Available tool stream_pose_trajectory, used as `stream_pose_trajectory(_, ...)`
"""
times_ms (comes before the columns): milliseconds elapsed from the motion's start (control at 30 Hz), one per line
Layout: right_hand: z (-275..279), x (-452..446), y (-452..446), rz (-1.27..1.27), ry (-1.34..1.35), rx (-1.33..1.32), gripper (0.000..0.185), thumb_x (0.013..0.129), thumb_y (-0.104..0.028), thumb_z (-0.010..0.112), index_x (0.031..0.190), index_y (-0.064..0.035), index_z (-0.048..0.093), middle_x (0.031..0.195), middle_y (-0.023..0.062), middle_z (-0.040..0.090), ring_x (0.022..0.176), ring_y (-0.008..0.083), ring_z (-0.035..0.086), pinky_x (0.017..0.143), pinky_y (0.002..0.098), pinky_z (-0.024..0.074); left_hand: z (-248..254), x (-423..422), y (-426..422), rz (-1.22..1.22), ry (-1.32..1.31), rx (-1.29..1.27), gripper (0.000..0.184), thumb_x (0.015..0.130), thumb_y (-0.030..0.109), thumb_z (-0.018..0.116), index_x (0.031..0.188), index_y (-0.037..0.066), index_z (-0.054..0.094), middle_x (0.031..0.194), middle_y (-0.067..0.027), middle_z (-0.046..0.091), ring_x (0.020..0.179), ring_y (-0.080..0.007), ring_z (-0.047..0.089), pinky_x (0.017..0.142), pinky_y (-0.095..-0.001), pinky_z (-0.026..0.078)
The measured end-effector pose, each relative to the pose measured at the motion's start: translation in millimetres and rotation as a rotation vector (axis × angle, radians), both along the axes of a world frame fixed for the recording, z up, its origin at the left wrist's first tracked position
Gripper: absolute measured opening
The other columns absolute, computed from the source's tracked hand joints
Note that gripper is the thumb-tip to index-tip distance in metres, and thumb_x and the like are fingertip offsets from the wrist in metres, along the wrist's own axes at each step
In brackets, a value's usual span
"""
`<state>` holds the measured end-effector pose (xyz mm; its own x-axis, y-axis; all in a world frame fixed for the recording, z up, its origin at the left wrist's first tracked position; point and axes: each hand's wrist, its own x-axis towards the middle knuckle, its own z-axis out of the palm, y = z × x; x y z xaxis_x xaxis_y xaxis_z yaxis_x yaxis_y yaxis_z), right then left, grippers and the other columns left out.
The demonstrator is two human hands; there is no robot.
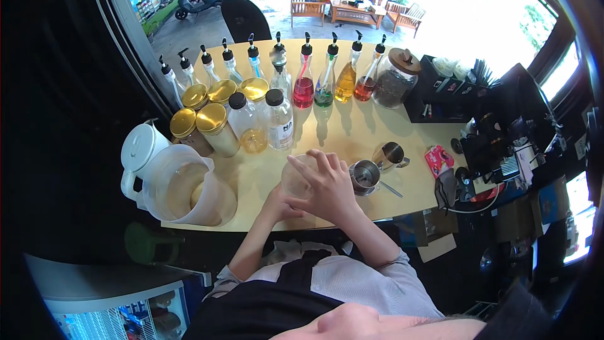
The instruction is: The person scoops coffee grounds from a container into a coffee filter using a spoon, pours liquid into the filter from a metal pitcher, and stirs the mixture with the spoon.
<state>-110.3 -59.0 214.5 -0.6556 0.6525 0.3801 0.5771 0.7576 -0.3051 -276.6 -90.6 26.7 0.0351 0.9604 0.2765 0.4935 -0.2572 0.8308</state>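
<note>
A clear plastic cup (293, 179) is between my two hands, over the front part of the table. My left hand (283, 204) is closed around its lower near side, with its fingers partly hidden. Over the cup's right side and top lies my right hand (330, 186), its fingers curved and its thumb on the near side, gripping the cup. Just right of this hand stands a metal cup (365, 177), and behind it a second metal jug (391, 153). A thin metal utensil (391, 189) rests beside them.
Pump bottles of syrup (303, 88) line the table's back edge. Gold-lidded jars (216, 129), black-capped bottles (280, 127), a white pitcher (139, 148) and a large translucent jug (182, 189) stand left. At right are a wooden-lidded jar (396, 82), a black organiser (434, 97) and a pink packet (438, 160).
</note>
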Motion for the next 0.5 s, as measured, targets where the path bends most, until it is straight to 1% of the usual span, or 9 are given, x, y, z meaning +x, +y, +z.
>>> stream_pose_trajectory(100, -2, 4, 10, 0.075, -0.006, -0.078, 0.068, 0.068, -0.045, 0.078, 0.131, -0.0254, 0.063, 0.143, 0.0126, 0.047, 0.120, 0.0334, 0.050, 0.102, 0.0478, 0.0406, -8, -5, -1, -0.008, 0.038, -0.064, 0.093, 0.051, 0.024, 0.090, 0.134, 0.011, 0.051, 0.125, -0.0107, 0.063, 0.118, -0.0291, 0.060, 0.100, -0.0392, 0.048)
stream_pose_trajectory(167, -2, 6, 19, 0.304, 0.116, 0.016, 0.065, 0.068, -0.043, 0.078, 0.130, -0.0253, 0.064, 0.145, 0.0127, 0.046, 0.118, 0.0338, 0.052, 0.100, 0.0482, 0.0422, -7, -5, -2, 0.014, 0.112, -0.040, 0.091, 0.051, 0.023, 0.090, 0.133, 0.011, 0.052, 0.125, -0.0102, 0.064, 0.117, -0.0282, 0.061, 0.099, -0.0388, 0.048)
stream_pose_trajectory(200, -2, 6, 22, 0.303, 0.114, 0.014, 0.065, 0.068, -0.043, 0.078, 0.130, -0.0253, 0.064, 0.145, 0.0127, 0.046, 0.118, 0.0338, 0.052, 0.100, 0.0482, 0.0422, 10, -3, -4, -0.020, 0.040, -0.056, 0.092, 0.050, 0.022, 0.090, 0.133, 0.010, 0.052, 0.124, -0.0104, 0.064, 0.115, -0.0276, 0.062, 0.099, -0.0384, 0.049)
stream_pose_trajectory(267, -3, 4, 28, 0.418, 0.215, -0.066, 0.065, 0.068, -0.040, 0.076, 0.130, -0.0232, 0.064, 0.145, 0.0145, 0.047, 0.120, 0.0357, 0.052, 0.103, 0.0474, 0.0407, 8, -4, -4, -0.055, -0.032, -0.073, 0.093, 0.049, 0.021, 0.091, 0.133, 0.009, 0.052, 0.124, -0.0105, 0.064, 0.114, -0.0270, 0.063, 0.098, -0.0381, 0.049)
stream_pose_trajectory(300, -4, 4, 31, 0.419, 0.214, -0.068, 0.065, 0.068, -0.040, 0.076, 0.130, -0.0232, 0.064, 0.145, 0.0145, 0.047, 0.120, 0.0357, 0.052, 0.103, 0.0474, 0.0407, 0, -5, -2, -0.057, -0.185, -0.103, 0.093, 0.049, 0.021, 0.092, 0.131, 0.008, 0.053, 0.123, -0.0110, 0.064, 0.113, -0.0267, 0.063, 0.097, -0.0378, 0.049)
stream_pose_trajectory(367, -7, 3, 37, 0.582, 0.385, -0.200, 0.067, 0.067, -0.038, 0.074, 0.130, -0.0165, 0.063, 0.146, 0.0168, 0.047, 0.127, 0.0354, 0.050, 0.106, 0.0468, 0.0385, -14, -9, -5, -0.056, -0.340, -0.135, 0.092, 0.048, 0.021, 0.093, 0.130, 0.007, 0.053, 0.122, -0.0114, 0.064, 0.113, -0.0264, 0.063, 0.097, -0.0375, 0.049)
stream_pose_trajectory(400, -9, 3, 40, 0.583, 0.386, -0.204, 0.067, 0.067, -0.038, 0.074, 0.130, -0.0165, 0.063, 0.146, 0.0168, 0.047, 0.127, 0.0354, 0.050, 0.106, 0.0468, 0.0385, 3, -7, -11, -0.011, -0.323, -0.110, 0.091, 0.049, 0.022, 0.094, 0.130, 0.006, 0.054, 0.121, -0.0117, 0.065, 0.113, -0.0263, 0.063, 0.097, -0.0373, 0.049)
stream_pose_trajectory(467, -12, 3, 46, 0.617, 0.705, -0.485, 0.064, 0.071, -0.037, 0.070, 0.129, -0.0114, 0.063, 0.148, 0.0186, 0.043, 0.134, 0.0363, 0.045, 0.110, 0.0473, 0.0347, 16, -7, -19, 0.038, -0.309, -0.090, 0.090, 0.050, 0.022, 0.094, 0.129, 0.006, 0.055, 0.121, -0.0119, 0.065, 0.112, -0.0261, 0.063, 0.097, -0.0371, 0.049)
stream_pose_trajectory(500, -10, 1, 50, 0.553, 0.740, -0.473, 0.059, 0.076, -0.032, 0.069, 0.130, -0.0084, 0.061, 0.147, 0.0191, 0.044, 0.136, 0.0350, 0.043, 0.111, 0.0472, 0.0339, 18, -8, -21, 0.020, -0.251, -0.096, 0.089, 0.051, 0.021, 0.094, 0.130, 0.006, 0.054, 0.120, -0.0123, 0.065, 0.113, -0.0264, 0.063, 0.097, -0.0371, 0.049)
